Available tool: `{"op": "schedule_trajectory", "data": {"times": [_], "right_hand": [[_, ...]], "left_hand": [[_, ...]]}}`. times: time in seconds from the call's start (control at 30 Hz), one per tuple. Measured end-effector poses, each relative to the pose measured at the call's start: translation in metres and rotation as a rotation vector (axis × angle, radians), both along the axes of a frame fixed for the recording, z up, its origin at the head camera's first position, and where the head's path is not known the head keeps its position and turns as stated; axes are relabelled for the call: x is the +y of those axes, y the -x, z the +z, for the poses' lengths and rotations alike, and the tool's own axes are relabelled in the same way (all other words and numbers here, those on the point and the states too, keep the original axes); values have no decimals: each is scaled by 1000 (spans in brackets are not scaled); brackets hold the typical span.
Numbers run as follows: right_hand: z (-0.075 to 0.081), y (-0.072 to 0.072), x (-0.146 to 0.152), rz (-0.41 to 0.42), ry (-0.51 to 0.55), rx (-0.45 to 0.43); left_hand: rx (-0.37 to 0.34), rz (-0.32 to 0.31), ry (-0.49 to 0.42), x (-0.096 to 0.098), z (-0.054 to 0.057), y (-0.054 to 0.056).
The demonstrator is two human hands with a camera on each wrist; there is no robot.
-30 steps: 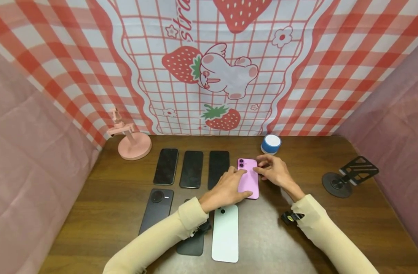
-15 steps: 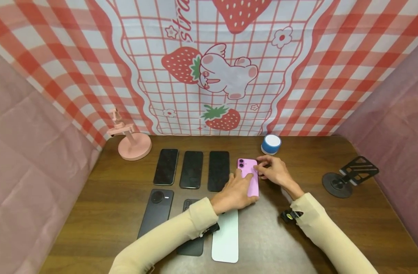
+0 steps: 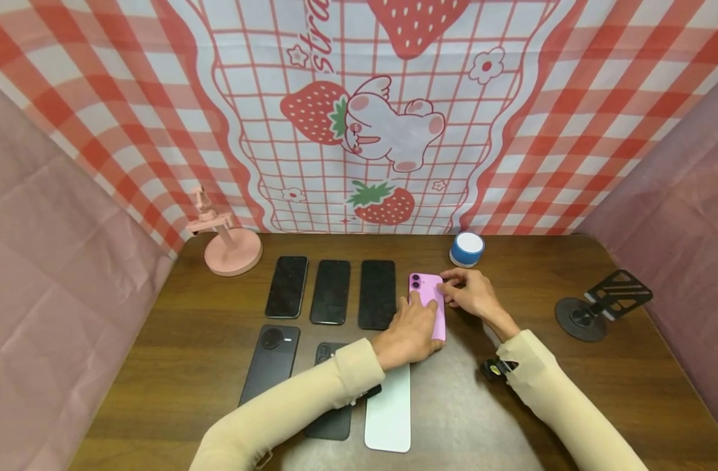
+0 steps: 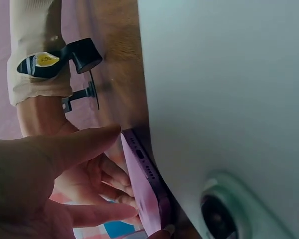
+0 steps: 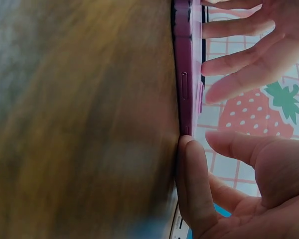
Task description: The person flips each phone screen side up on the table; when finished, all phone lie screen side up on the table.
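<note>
A pink phone lies back-up on the wooden table, its two lenses toward the back. My left hand rests spread over its lower left part, fingertips on the back cover. In the left wrist view the left thumb reaches the bottom corner beside the charging port. My right hand is at the phone's upper right side. In the right wrist view its fingers touch the side frame below the buttons, with the thumb raised over the back.
Three black phones stand in line left of the pink one. In front are a dark phone with a round camera, a black phone partly under my left forearm and a pale green phone. Around them are a pink stand, blue-and-white cylinder and black stand.
My left hand has slid right and slightly forward over the pink phone, its fingers now lower on the cover. The right hand stays at the edge. The phone has barely moved.
</note>
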State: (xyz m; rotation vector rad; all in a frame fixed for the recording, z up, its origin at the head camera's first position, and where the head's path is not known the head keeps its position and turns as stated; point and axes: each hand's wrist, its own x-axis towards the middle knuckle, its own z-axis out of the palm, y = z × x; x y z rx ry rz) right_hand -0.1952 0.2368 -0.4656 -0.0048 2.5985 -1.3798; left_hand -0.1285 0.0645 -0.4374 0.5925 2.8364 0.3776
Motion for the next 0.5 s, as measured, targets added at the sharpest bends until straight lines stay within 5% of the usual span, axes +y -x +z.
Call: {"op": "schedule_trajectory", "data": {"times": [0.23, 0.5], "right_hand": [[-1, 1, 0, -3, 8, 10], [-1, 0, 0, -1, -5, 27]], "left_hand": [[106, -50, 91, 3, -1, 1], [115, -16, 59, 6, -4, 0]]}}
